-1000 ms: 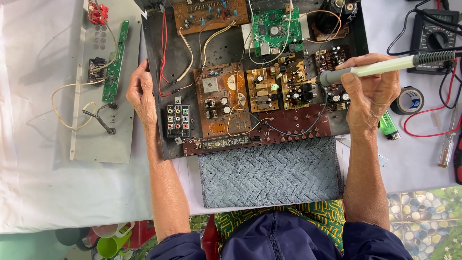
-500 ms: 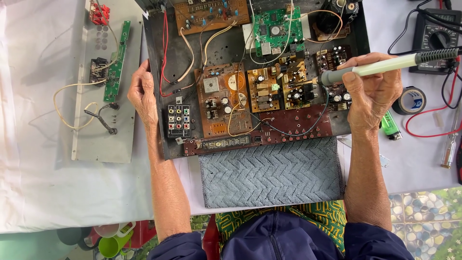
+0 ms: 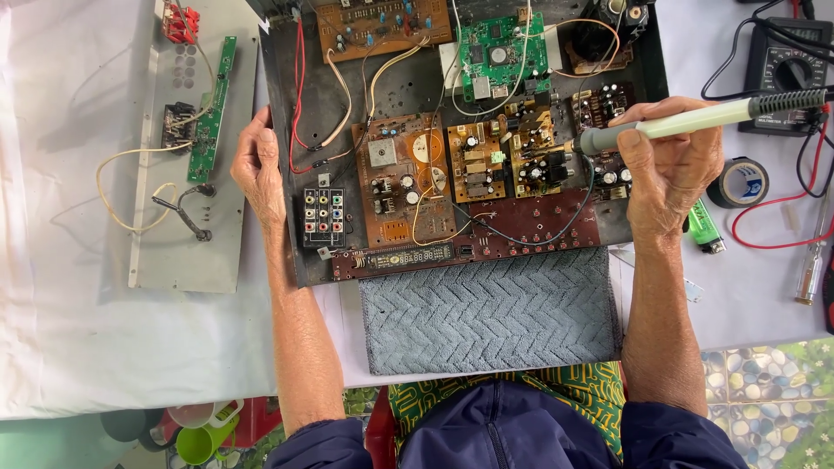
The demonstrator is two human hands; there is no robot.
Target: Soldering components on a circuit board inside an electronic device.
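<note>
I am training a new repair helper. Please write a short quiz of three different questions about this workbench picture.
1. True or false: the right hand holds the soldering iron.
2. Which thing lies beside the roll of black tape? A) green lighter B) yellow cup C) red pliers
3. Fill in: the left hand rests on the ____ edge of the open chassis.

Key: 1 true; 2 A; 3 left

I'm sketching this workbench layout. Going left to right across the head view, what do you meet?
Grey metal panel → left hand on the chassis edge → brown circuit board → right hand holding the soldering iron → green lighter → tape roll → screwdriver.
</note>
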